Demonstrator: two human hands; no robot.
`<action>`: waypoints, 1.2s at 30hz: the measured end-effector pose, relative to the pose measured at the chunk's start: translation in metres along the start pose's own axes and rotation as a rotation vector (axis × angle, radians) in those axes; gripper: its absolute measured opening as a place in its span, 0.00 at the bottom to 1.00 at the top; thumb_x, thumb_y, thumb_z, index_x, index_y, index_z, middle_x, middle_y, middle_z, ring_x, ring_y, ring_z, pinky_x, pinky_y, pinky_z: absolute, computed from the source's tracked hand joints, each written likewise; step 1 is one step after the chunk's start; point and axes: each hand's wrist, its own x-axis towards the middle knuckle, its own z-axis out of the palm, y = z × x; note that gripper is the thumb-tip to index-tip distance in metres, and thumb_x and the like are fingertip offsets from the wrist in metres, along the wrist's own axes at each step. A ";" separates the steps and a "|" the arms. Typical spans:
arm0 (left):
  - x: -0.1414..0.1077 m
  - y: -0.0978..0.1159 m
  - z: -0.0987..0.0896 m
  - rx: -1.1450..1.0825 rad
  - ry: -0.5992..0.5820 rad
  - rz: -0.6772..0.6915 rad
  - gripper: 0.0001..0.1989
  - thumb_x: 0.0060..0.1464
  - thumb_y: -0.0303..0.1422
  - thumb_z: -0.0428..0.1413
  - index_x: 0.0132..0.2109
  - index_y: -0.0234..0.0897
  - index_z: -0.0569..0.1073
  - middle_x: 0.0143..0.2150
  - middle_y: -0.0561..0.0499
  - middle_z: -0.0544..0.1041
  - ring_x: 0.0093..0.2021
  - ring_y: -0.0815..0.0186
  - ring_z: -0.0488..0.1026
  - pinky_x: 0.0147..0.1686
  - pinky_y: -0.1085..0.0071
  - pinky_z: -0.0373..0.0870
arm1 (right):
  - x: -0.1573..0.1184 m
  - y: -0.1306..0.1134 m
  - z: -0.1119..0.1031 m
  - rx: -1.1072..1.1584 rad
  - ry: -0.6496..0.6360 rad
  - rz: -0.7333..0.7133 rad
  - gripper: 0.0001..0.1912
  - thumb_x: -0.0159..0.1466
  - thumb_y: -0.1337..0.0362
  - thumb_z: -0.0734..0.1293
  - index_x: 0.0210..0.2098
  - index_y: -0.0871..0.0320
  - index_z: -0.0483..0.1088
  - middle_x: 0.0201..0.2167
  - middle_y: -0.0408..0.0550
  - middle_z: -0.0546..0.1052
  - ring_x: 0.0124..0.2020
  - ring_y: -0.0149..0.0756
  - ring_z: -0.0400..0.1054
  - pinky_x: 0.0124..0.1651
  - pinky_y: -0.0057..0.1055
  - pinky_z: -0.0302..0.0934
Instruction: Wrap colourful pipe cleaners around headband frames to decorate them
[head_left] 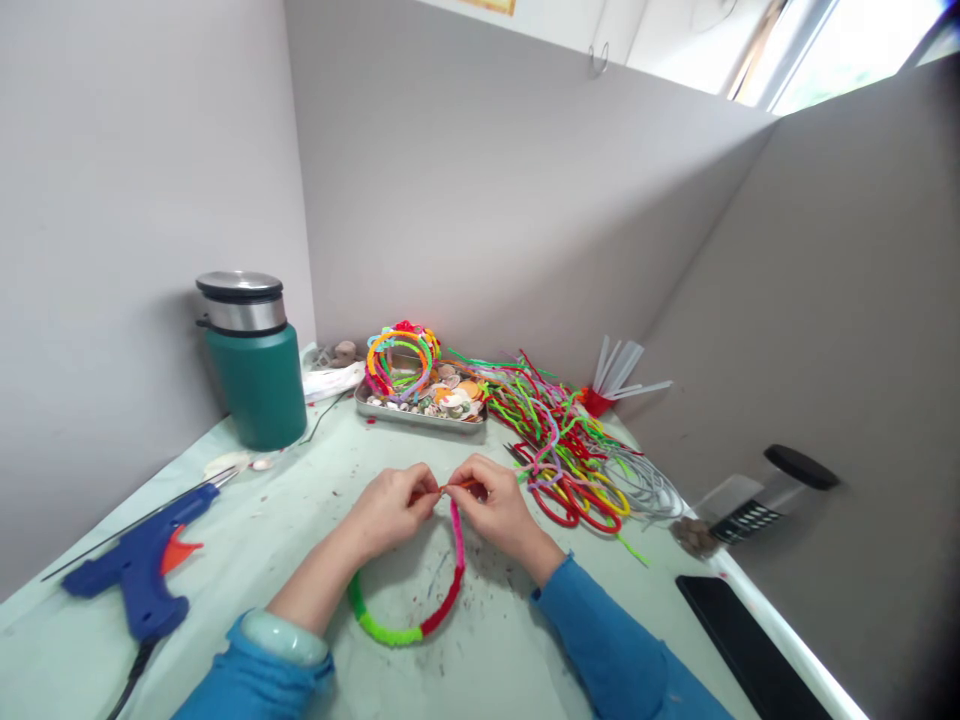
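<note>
A ring wrapped in pipe cleaners (pixel 442 612), green, red and pink in sections, hangs or rests below my two hands over the table. My left hand (pixel 397 508) pinches at the top of the ring, where an orange pipe cleaner (pixel 470 485) shows between the fingers. My right hand (pixel 487 505) is closed on that orange pipe cleaner close beside the left fingertips. The pink end of the ring runs up to my right fingers. The ring's upper left part is hidden behind my left hand and wrist.
A blue glue gun (pixel 139 560) and a green flask (pixel 259 370) stand at left. Behind are a metal tray (pixel 427 420) of shells with finished rings (pixel 405 360), a pile of pipe cleaners (pixel 540 410), red-handled scissors (pixel 585 502) and glue sticks (pixel 619 370). A black phone-like slab (pixel 742 640) lies right.
</note>
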 end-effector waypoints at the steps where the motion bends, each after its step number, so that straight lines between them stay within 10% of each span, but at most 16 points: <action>1: 0.000 0.000 -0.001 -0.006 -0.005 -0.003 0.08 0.52 0.33 0.47 0.35 0.37 0.69 0.24 0.53 0.74 0.25 0.69 0.67 0.26 0.75 0.57 | 0.000 -0.001 -0.001 0.000 -0.021 -0.021 0.03 0.57 0.68 0.63 0.27 0.59 0.67 0.25 0.45 0.69 0.28 0.31 0.62 0.30 0.27 0.56; 16: 0.001 0.000 -0.008 -0.018 -0.038 0.030 0.15 0.53 0.36 0.45 0.30 0.35 0.74 0.23 0.53 0.71 0.25 0.70 0.63 0.25 0.76 0.54 | -0.001 -0.006 -0.008 -0.097 -0.227 -0.179 0.04 0.55 0.72 0.62 0.28 0.58 0.66 0.26 0.44 0.68 0.29 0.31 0.62 0.33 0.27 0.54; 26: 0.002 -0.001 -0.007 -0.060 -0.023 -0.024 0.13 0.50 0.36 0.47 0.31 0.34 0.73 0.24 0.53 0.72 0.25 0.70 0.64 0.25 0.76 0.56 | 0.002 0.009 -0.007 0.538 -0.371 0.403 0.19 0.50 0.62 0.70 0.38 0.57 0.60 0.28 0.40 0.69 0.21 0.25 0.63 0.20 0.21 0.54; 36: 0.005 -0.005 -0.002 0.037 0.004 -0.010 0.11 0.50 0.35 0.48 0.30 0.35 0.72 0.23 0.53 0.72 0.24 0.71 0.64 0.25 0.76 0.55 | 0.002 0.019 -0.007 0.976 -0.414 0.628 0.15 0.58 0.55 0.64 0.38 0.59 0.62 0.21 0.38 0.69 0.12 0.26 0.64 0.11 0.19 0.52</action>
